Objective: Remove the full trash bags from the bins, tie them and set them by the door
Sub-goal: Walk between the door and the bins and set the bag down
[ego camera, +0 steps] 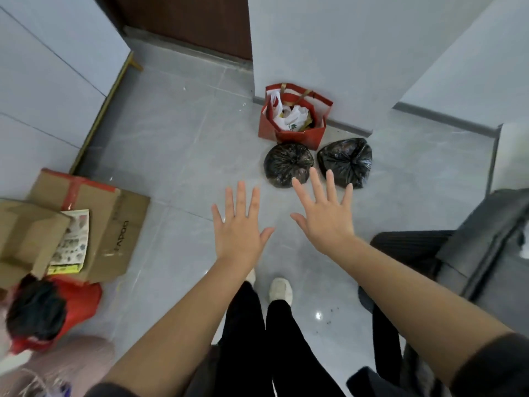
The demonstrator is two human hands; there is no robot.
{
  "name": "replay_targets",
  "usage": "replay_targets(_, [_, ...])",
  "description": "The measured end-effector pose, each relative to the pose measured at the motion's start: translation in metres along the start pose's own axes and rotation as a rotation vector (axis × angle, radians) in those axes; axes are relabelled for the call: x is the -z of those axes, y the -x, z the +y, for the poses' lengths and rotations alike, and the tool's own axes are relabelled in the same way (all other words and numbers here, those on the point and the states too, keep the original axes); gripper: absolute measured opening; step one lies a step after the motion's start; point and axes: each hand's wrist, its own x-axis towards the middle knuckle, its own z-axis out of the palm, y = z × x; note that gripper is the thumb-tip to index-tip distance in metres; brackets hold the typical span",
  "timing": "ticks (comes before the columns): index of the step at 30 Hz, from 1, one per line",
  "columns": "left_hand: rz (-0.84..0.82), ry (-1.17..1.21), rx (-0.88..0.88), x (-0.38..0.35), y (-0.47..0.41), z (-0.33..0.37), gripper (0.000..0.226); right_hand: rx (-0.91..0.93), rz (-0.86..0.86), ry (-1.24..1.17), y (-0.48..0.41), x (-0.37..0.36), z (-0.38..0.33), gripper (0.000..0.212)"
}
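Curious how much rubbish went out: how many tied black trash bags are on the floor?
2. The left black bag sits before the red paper bag; the right black bag lies beside it, near the wall corner. A dark blurred shape at lower left might be another.

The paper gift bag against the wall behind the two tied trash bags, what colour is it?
Red, with gold-toned handles; the gift bag shows best in the head view.

grey tiled floor, white walls, brown door
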Motion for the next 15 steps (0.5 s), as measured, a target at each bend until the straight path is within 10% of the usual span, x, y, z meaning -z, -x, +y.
replay_targets(15, [0.187, 0.142, 0.157, -0.053, 0.308, -0.021, 0.081, 0.064, 0.138, 0.000, 0.291, -0.039, -0.093, 0.069])
